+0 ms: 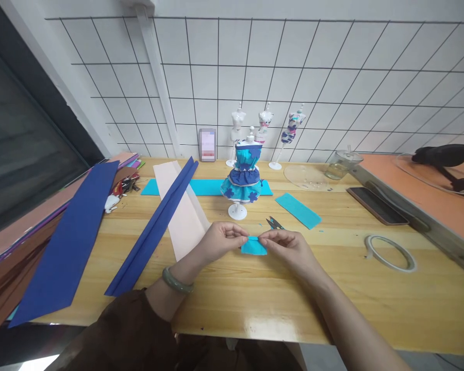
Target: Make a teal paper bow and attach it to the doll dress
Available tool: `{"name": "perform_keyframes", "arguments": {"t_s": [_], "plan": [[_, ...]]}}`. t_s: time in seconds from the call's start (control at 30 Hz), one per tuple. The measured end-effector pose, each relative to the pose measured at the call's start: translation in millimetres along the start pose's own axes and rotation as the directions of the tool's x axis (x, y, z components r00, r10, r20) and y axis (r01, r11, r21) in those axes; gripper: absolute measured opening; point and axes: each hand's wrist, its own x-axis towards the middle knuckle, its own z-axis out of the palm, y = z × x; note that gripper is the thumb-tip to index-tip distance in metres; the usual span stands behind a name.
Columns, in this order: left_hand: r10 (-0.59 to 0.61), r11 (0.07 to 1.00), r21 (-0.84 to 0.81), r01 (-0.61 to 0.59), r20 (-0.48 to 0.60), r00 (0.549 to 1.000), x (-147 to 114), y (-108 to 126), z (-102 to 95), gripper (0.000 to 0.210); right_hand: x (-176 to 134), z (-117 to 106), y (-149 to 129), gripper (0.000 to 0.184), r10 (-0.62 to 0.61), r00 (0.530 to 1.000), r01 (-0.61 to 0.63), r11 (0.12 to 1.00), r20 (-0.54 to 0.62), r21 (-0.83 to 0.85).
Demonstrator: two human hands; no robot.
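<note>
Between my two hands a small piece of turquoise crepe paper (pixel 254 247) is held by its upper edge, just above the wooden table. My left hand (pixel 225 240) pinches its upper left corner between thumb and fingers. At the upper right corner, my right hand (pixel 284 244) pinches it in the same way. Small dark scissors (pixel 274 222) lie right behind the paper, partly hidden by my right hand. Beyond them stands a mini dress form (pixel 246 172) wearing a blue and turquoise ruffled dress.
Turquoise strips (pixel 298 210), a pale pink sheet (pixel 178 206) and dark blue sheets (pixel 152 232) lie around. A tape roll (pixel 390 253), a phone (pixel 377 205) and a glass jar (pixel 342 164) are at right. Another phone (pixel 208 145) leans on the tiled wall beside several mannequins.
</note>
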Motion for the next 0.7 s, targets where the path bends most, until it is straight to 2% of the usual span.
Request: {"name": "perform_keyframes", "arguments": {"t_s": [0.3,0.53,0.7], "plan": [[0.006,1.000,-0.016,-0.006,-0.016,1.000,2.1,-2.8,0.8,0.025,1.4,0.8,3.5,0.019,-0.038,0.999,0.036,0.998,-0.028,-0.048],[0.067,0.996,0.056,-0.067,-0.006,0.998,1.4,-0.9,0.3,0.019,-0.1,2.8,-2.1,0.025,-0.012,0.999,0.010,0.997,-0.030,-0.071],[0.029,0.998,0.061,-0.027,-0.021,0.999,-0.1,2.2,1.3,0.022,1.9,2.4,2.0,0.026,-0.046,0.999,0.044,0.995,-0.019,-0.094]]}}
